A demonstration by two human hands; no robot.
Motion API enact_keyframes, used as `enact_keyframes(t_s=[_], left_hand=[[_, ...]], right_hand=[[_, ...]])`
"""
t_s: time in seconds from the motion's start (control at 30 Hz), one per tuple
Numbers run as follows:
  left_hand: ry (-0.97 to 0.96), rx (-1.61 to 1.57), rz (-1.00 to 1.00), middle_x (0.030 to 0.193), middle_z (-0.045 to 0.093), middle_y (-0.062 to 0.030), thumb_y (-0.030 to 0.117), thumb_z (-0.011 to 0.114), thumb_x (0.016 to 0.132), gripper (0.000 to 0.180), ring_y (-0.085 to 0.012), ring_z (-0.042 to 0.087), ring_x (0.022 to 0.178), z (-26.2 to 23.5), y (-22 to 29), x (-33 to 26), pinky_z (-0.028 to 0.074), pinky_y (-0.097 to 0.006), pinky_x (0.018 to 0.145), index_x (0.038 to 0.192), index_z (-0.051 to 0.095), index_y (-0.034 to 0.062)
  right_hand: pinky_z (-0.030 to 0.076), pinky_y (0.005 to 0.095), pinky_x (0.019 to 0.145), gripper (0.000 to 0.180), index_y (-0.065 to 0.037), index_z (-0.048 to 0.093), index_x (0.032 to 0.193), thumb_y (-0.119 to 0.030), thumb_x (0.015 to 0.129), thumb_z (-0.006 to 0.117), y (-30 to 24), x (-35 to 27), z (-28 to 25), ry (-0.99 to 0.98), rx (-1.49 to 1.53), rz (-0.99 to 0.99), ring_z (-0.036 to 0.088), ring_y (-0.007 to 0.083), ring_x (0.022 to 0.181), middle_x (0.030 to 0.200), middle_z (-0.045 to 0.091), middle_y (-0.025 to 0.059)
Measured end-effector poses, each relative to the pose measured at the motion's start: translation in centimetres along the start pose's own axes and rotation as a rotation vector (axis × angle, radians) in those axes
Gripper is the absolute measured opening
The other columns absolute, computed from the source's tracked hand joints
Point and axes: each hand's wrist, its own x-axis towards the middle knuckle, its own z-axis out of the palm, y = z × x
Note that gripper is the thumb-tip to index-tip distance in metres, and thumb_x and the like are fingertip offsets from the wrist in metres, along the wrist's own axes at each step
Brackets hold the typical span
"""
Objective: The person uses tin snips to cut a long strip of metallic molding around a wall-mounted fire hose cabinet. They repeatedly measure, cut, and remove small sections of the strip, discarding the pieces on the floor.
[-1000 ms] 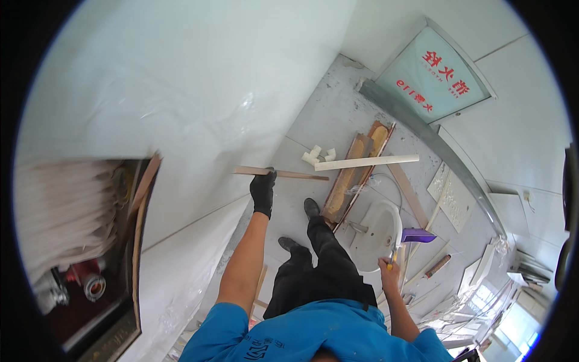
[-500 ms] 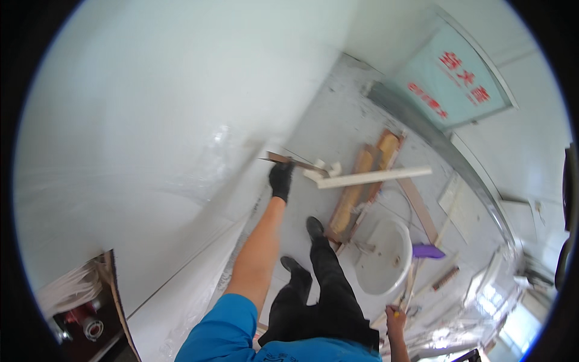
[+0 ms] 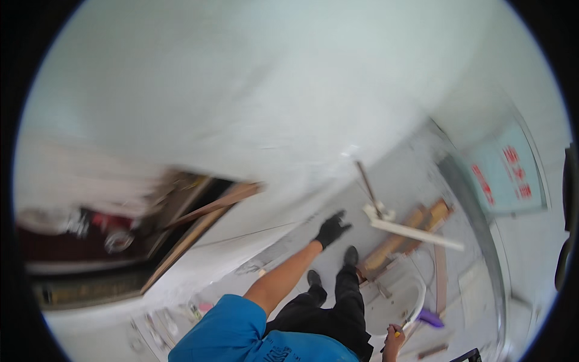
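My left hand (image 3: 333, 230), in a black glove, is held out over the floor with its fingers apart and nothing in them. Just beyond it, a thin brown strip of wood (image 3: 366, 184) leans by the white wall. Its lower end meets a pale pile with a long white strip (image 3: 416, 234) lying out to the right. Low on the right, my bare right hand (image 3: 395, 339) is closed around a small tool with a yellow part; its kind is hidden by the fingers.
At left, a wall opening (image 3: 163, 265) shows red and metal fittings, with a brown board (image 3: 211, 204) slanting across it. A white washbasin (image 3: 401, 298), yellow-brown planks (image 3: 395, 244) and a purple object (image 3: 430, 318) lie at right. A bluish glass panel (image 3: 509, 169) with red marks stands behind.
My left hand has let go of the brown wood strip and drawn back, fingers opening. The view has swung left, bringing more of the wall opening into sight. The right hand keeps its hold.
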Motion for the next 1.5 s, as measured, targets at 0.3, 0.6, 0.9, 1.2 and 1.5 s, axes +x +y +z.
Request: enact_keyframes(t_s=[0.3, 0.6, 0.9, 1.2, 1.5], left_hand=[[0.556, 0.111, 0.324, 0.108, 0.072, -0.0119, 0.015, 0.077, 0.084, 0.031, -0.0285, 0.07, 0.096, -28.2, 12.9, -26.4, 0.055, -0.038, 0.085, 0.113, 0.07, 0.0071], [0.859, 0.734, 0.149, 0.125, 0.064, -0.016, 0.036, 0.07, 0.09, 0.051, -0.0357, 0.059, 0.116, -45.3, 7.6, -36.6, 0.046, -0.044, 0.099, 0.132, 0.059, 0.0087], [0.439, 0.582, 0.271, 0.128, 0.059, -0.0256, 0.024, 0.06, 0.09, 0.047, -0.0388, 0.055, 0.121, -47.7, 3.1, -24.4, 0.044, -0.044, 0.102, 0.129, 0.058, -0.0028], [0.149, 0.469, 0.154, 0.104, 0.069, -0.022, 0.016, 0.057, 0.09, 0.031, -0.0371, 0.067, 0.099, -44.6, 9.9, -19.0, 0.053, -0.045, 0.086, 0.116, 0.067, 0.0044], [0.612, 0.123, 0.365, 0.109, 0.071, -0.0143, 0.019, 0.071, 0.092, 0.042, -0.0197, 0.066, 0.09, -54.2, 29.6, -37.8, 0.052, -0.036, 0.086, 0.13, 0.062, 0.0045]], right_hand=[[0.038, 0.0243, 0.049, 0.021, -0.006, 0.072, 0.099, -0.024, 0.09, 0.066, -10.5, 2.6, 4.6, -0.203, -0.182, -0.42, 0.047, 0.0061, 0.054, 0.066, 0.056, -0.0028], [0.038, 0.0231, 0.049, 0.016, -0.003, 0.071, 0.097, -0.017, 0.091, 0.067, -14.7, -4.5, 8.9, -0.328, -0.055, -0.544, 0.048, 0.0059, 0.054, 0.066, 0.056, -0.0028], [0.036, 0.022, 0.047, 0.016, 0.0, 0.069, 0.098, -0.014, 0.093, 0.065, -16.0, -12.9, 12.0, -0.59, 0.027, -0.528, 0.047, 0.0049, 0.052, 0.066, 0.057, -0.0019], [0.038, 0.0217, 0.048, 0.017, 0.001, 0.07, 0.099, -0.014, 0.093, 0.065, -17.3, -10.5, 11.9, -0.523, 0.067, -0.616, 0.049, 0.0051, 0.054, 0.075, 0.064, 0.0017], [0.052, 0.031, 0.075, 0.027, -0.004, 0.073, 0.108, -0.014, 0.084, 0.076, -25.5, -7.9, 17.1, -0.64, -0.21, -1.122, 0.065, 0.0167, 0.078, 0.09, 0.071, 0.0097]])
